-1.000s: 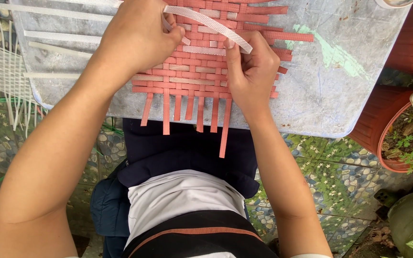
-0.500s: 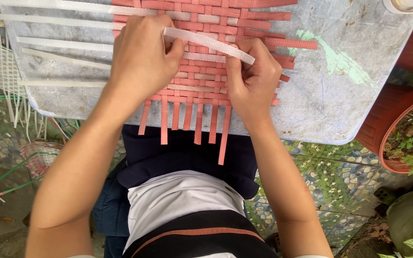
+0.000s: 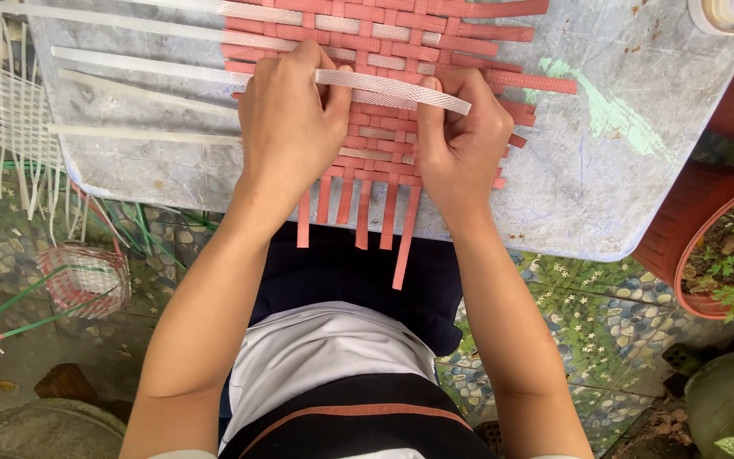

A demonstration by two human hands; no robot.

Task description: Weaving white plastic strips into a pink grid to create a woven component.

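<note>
Grey tabletop [image 3: 639, 170], outdoors. Woven mat [image 3: 384, 127], frame centre: red strips, several white rows in. Left hand [image 3: 290, 127], right hand [image 3: 460, 140]: grip pinching white strip [image 3: 401, 87], part-threaded. Lower red ends unwoven.

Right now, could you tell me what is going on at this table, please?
A seated person is weaving flat plastic strips on a grey table. Both hands rest on a red mat of interlaced strips that has white strips woven across it. The left hand and right hand pinch one white strip between them, lying slantwise over the mat. The mat's loose red ends hang over the table edge above the person's lap. A small woven basket sits on the ground to the left.
</note>
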